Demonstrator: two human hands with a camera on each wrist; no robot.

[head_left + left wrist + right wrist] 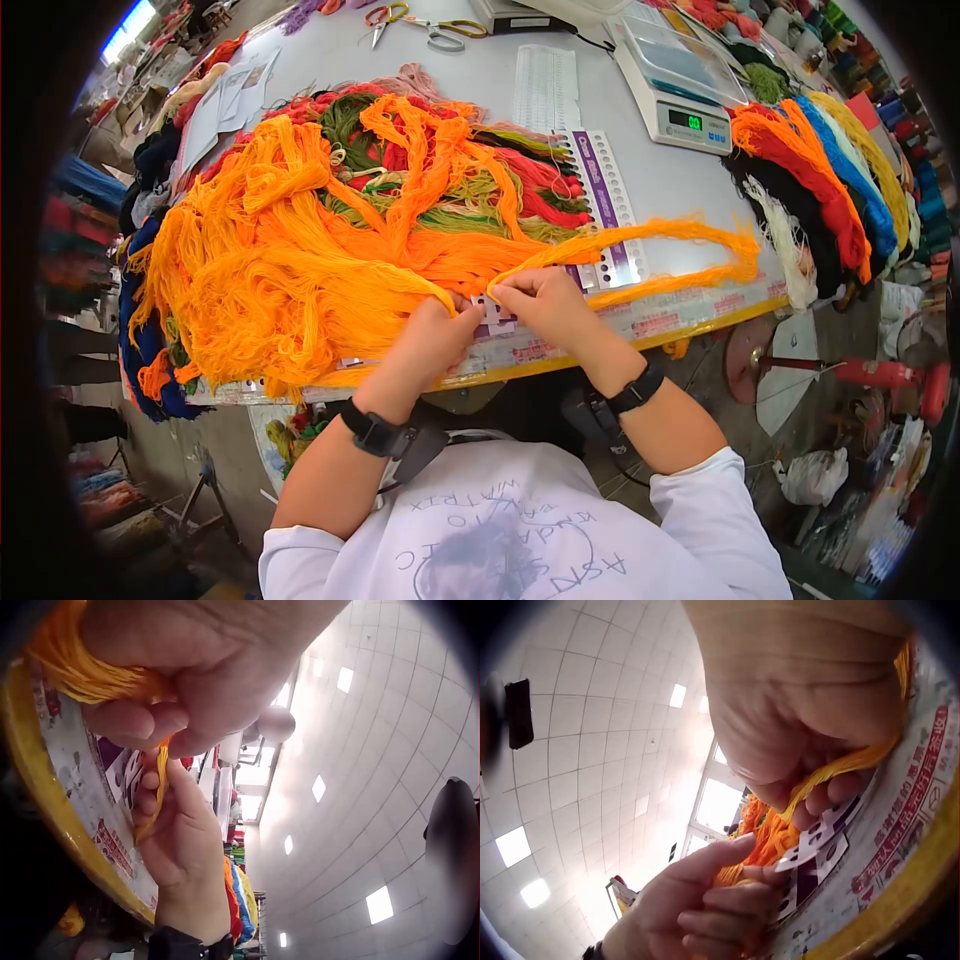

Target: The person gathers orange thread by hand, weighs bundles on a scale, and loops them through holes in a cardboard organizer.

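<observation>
Orange-yellow yarn [290, 290] lies in a big heap across the left and middle of the table. My left hand [438, 338] grips the bundle's end near the front edge, its curled fingers around the strands in the left wrist view. Just right of it, my right hand [548, 308] pinches a strand of the same yarn, which loops out to the right [735, 250]. In the right wrist view the yarn [840, 766] runs through the curled fingers of my right hand [810, 697]. A white and purple punched card [814, 855] lies beneath both hands.
Red, green and pink yarns [540, 180] lie behind the heap. A digital scale [690, 120] stands at the back right, beside hanks of coloured yarn [800, 170]. Scissors [445, 35] lie at the back. The table's yellow-taped edge [700, 325] runs in front.
</observation>
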